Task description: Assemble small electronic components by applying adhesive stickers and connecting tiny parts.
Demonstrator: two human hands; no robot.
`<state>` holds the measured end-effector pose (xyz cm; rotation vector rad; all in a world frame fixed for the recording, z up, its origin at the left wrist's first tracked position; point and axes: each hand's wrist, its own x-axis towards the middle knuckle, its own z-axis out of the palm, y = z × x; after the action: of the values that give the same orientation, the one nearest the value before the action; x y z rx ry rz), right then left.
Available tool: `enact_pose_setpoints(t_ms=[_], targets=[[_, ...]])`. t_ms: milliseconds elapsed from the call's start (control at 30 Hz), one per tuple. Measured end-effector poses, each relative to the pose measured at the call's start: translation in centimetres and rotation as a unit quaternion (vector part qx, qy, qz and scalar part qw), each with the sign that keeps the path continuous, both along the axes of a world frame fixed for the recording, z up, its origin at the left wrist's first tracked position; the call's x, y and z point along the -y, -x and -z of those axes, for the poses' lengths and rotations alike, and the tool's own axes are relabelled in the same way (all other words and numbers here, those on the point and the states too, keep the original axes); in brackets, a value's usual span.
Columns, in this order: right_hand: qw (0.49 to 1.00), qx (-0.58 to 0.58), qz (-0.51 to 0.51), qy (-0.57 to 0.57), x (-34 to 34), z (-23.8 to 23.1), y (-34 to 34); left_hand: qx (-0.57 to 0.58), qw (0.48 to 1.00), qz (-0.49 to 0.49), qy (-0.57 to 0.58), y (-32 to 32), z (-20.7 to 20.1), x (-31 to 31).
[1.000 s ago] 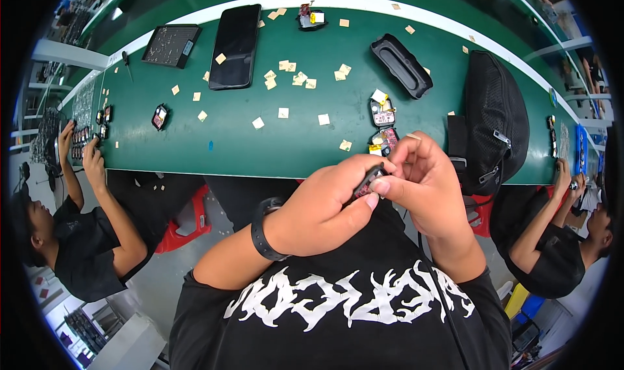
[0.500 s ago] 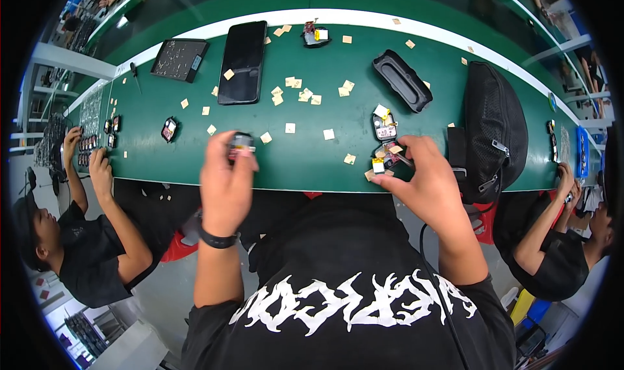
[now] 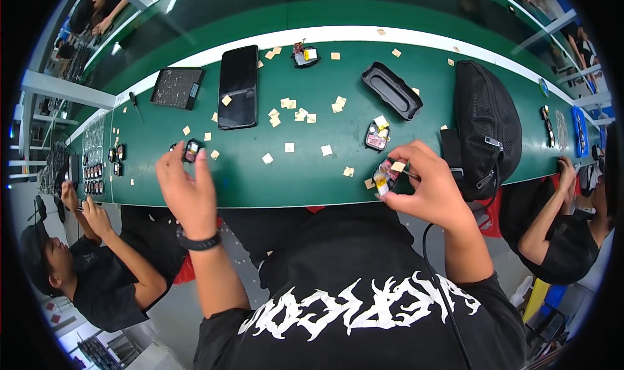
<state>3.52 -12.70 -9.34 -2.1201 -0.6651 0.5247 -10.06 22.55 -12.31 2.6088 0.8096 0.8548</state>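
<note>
My left hand (image 3: 187, 186), wearing a black wristband, is over the table's left part with thumb and fingers apart. Just beyond its fingertips is a small black-cased electronic device (image 3: 193, 150), the thumb close to its edge. A second such device (image 3: 172, 147) shows only partly behind the fingers. On the right, my right hand (image 3: 426, 183) grips an opened electronic device (image 3: 386, 176) with a circuit board and a yellow-and-silver part. A thin metal tool (image 3: 411, 174) also sticks out of this hand. Beyond it lies another opened device (image 3: 377, 134) with a white-and-yellow piece on top.
Small beige squares (image 3: 300, 115) are scattered over the green table (image 3: 292, 181). Farther back are a black phone (image 3: 238, 87), a black parts tray (image 3: 177, 88), an opened device (image 3: 304, 54) and an oblong black tray (image 3: 392, 90). A black pouch (image 3: 487, 129) stands right; people work at both sides.
My left hand has moved left with the small device and its fingers have spread beside the other device. In my right hand the opened device is now gripped and tilted. The whole view has shifted slightly.
</note>
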Motion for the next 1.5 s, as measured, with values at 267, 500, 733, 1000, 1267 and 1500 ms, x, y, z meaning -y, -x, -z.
enact_pose_setpoints(t_ms=[267, 500, 733, 1000, 1267, 1500], targets=[[0.960, 0.079, -0.236, -0.131, -2.1, -2.6, -0.7, -0.116, 0.490, 0.395, 0.769, -4.3, -2.9, 12.1], [0.965, -0.181, 0.131, -0.138, 0.9, -0.6, 0.2, -0.013, 0.534, 0.312, 0.785, -4.3, -1.7, 11.4], [0.909, -0.349, 0.161, -0.162, 0.5, -0.2, 0.9, 0.036, 0.534, 0.299, 0.790, -4.4, -1.0, 12.6], [0.817, -0.494, 0.103, -0.279, -0.1, 0.1, 2.5, 0.090, 0.616, 0.272, 0.734, -4.3, -0.6, 14.2], [0.764, -0.554, 0.066, -0.325, -1.5, 0.6, 2.9, 0.076, 0.645, 0.250, 0.718, -4.2, -0.9, 15.4], [0.760, -0.545, 0.121, -0.332, -2.1, 0.4, 2.5, 0.090, 0.660, 0.299, 0.684, -3.6, -0.8, 16.0]])
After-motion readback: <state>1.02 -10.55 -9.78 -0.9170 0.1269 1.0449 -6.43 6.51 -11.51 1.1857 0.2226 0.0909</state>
